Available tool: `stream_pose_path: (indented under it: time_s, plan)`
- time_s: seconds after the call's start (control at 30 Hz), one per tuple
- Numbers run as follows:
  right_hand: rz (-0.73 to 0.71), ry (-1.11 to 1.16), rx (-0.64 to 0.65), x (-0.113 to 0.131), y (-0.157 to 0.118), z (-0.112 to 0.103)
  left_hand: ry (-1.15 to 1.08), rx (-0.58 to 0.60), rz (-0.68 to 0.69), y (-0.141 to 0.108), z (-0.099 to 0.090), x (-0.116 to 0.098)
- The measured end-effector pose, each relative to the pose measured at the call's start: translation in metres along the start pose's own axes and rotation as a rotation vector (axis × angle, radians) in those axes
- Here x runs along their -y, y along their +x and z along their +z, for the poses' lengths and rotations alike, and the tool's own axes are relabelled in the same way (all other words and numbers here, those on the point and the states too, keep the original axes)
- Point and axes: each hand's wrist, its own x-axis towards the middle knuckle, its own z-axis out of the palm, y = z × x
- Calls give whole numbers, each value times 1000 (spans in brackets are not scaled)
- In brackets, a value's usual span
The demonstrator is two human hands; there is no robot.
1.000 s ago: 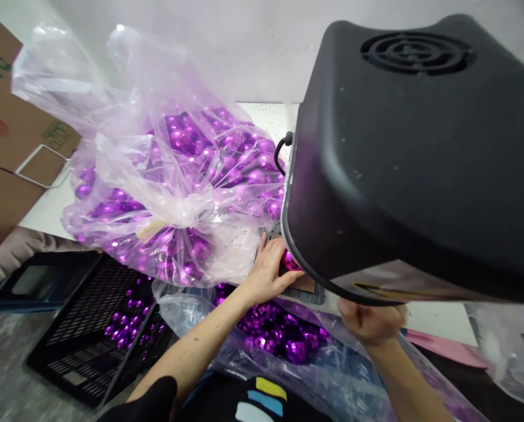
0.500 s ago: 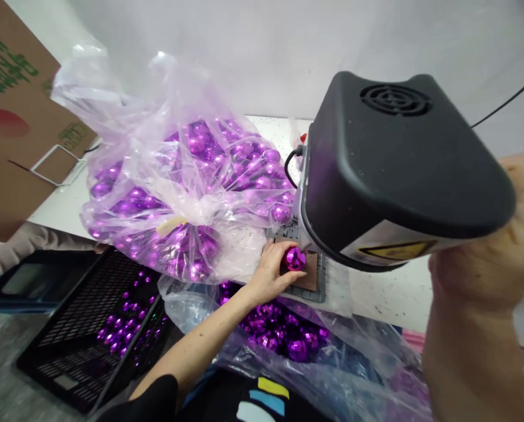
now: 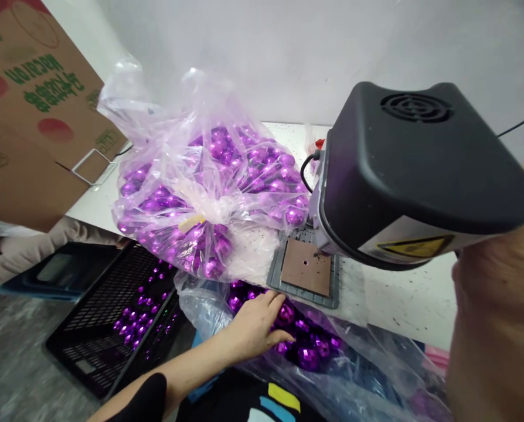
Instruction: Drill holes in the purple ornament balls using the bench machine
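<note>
Work over the near edge of the desk, and mind the big tied bag crowding it: best not to brush against that with the wrist. Give the black machine a wide berth too, especially with the right hand right against its housing; cannot tell the state of those fingers, mostly hidden behind it.

Reach over the loose rim of the open bag rather than through it, so as not to drag plastic along. Approach low with the left hand, palm down, forearm clear of the folds. Note the fingers apart, thumb on the near side, around a faceted purple ball among the other balls in the bag; cannot tell whether pinched or merely touched.

Use light, even pressure from both sides, since smooth round facets could slip or dent. Avoid bumping the grey mat or nudging the brown pad on top, with its small dark hole.
</note>
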Motion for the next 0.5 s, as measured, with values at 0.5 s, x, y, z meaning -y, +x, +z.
stream_pose_path:
  time_s: [0.5]
  plan:
    - [63,-143,5,8,4,-6,200,-497,79,184,-108,77]
